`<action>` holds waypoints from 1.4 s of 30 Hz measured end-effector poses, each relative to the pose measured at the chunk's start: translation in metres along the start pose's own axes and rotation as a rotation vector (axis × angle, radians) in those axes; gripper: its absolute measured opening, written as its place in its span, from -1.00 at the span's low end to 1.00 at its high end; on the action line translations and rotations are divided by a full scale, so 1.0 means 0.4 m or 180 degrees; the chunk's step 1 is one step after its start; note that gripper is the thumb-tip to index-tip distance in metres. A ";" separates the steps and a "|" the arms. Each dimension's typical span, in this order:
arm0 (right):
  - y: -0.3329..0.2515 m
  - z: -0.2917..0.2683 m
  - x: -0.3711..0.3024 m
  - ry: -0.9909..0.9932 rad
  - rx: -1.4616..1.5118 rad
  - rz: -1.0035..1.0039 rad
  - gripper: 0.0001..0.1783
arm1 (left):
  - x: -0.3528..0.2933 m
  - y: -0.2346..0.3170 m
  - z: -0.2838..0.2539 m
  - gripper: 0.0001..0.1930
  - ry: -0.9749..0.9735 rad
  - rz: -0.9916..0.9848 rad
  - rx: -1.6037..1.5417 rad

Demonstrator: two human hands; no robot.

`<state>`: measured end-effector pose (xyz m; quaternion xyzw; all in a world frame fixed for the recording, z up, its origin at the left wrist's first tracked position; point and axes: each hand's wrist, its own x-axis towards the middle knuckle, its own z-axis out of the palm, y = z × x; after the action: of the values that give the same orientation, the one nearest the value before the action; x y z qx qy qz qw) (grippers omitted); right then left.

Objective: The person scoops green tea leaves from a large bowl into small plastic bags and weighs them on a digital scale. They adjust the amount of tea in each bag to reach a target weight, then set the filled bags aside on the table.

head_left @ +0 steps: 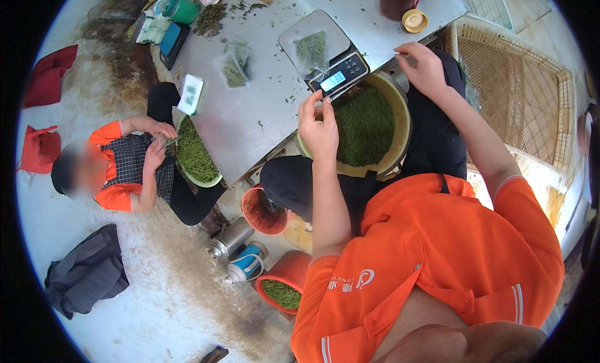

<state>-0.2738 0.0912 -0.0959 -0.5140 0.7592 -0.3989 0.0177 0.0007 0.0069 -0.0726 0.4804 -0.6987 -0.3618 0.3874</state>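
Note:
My left hand (319, 125) is raised over the near edge of the basin, fingers curled together close to the front of the digital scale (357, 64). Whatever its fingertips hold, if anything, is too small to make out. On the scale's plate lies a clear bag of green leaf (310, 49). My right hand (426, 69) hovers by the table edge right of the scale, its thumb and index finger slightly apart with nothing visible between them. Below both hands, a round yellowish basin (403, 122) at my lap contains loose dark green tea-like leaf (364, 127).
Filled clear bags (234, 66) lie on the metal table (250, 125). A lidded dark jar (395, 2) stands at the back, a woven crate (512, 94) to the right. Left, a co-worker (134, 160) handles a small bag. Red buckets (265, 210) and flasks (248, 261) stand below.

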 end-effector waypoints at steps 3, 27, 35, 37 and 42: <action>-0.114 0.055 0.059 0.0123 0.0191 -0.0843 -0.68 | 0.025 0.023 0.007 -0.65 -0.0108 0.0045 -0.0079; -0.289 0.185 0.077 -0.0158 0.0666 -0.0823 -0.51 | 0.124 0.167 -0.058 -0.64 -0.0895 0.1225 0.2644; -0.240 0.160 0.096 0.0100 0.0273 -0.1530 -0.78 | 0.223 0.214 -0.142 -0.65 -0.1339 0.0174 0.1169; -0.234 0.160 0.101 0.0084 0.0144 -0.1543 -0.80 | 0.325 0.175 -0.199 -0.62 -0.0813 -0.0114 0.0923; -0.283 0.145 0.102 -0.0116 -0.0041 -0.1437 -0.79 | 0.587 -0.273 -0.270 -0.58 0.0495 0.0808 0.2730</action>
<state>-0.1809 0.0076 -0.0490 -0.6781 0.6271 -0.3784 -0.0616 0.0836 -0.2609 -0.0755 0.5338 -0.8076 0.0478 0.2460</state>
